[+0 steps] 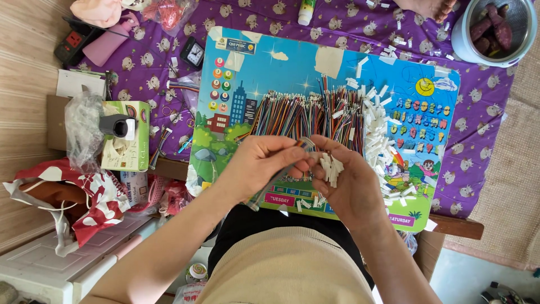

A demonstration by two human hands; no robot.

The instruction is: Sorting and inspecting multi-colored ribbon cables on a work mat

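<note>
Left hand (264, 160): positioned above the near edge of the colourful children's board (270, 73), fingers curled closed around a thin bundle of multicoloured wires (304, 145), pinched between thumb and fingertips. Bundle end pointing toward the right hand; clear sleeve trailing down below the left palm toward the near edge.

Right hand (346, 180): just beside the left hand, fingertips touching at the wire end. Palm cupped and partly closed, holding a small cluster of white plastic connector housings (331, 169).

Wire stock (304, 112): large fan of multicoloured wires lying across the centre of the board, ends aligned toward the far edge. Loose white connectors (376, 132) heaped in a strip immediately to the right of the wire stock, running from the far edge to the near edge.

Board resting on a purple patterned cloth (484, 124). Small black clock (194, 53) off the far left corner of the board. Green cardboard box (132, 147) with a tape dispenser (118, 126) well to the left. Round pot of sweet potatoes (495, 28) beyond the far right corner. Red and white bag (84, 197) at the lower left, apart from the board.
</note>
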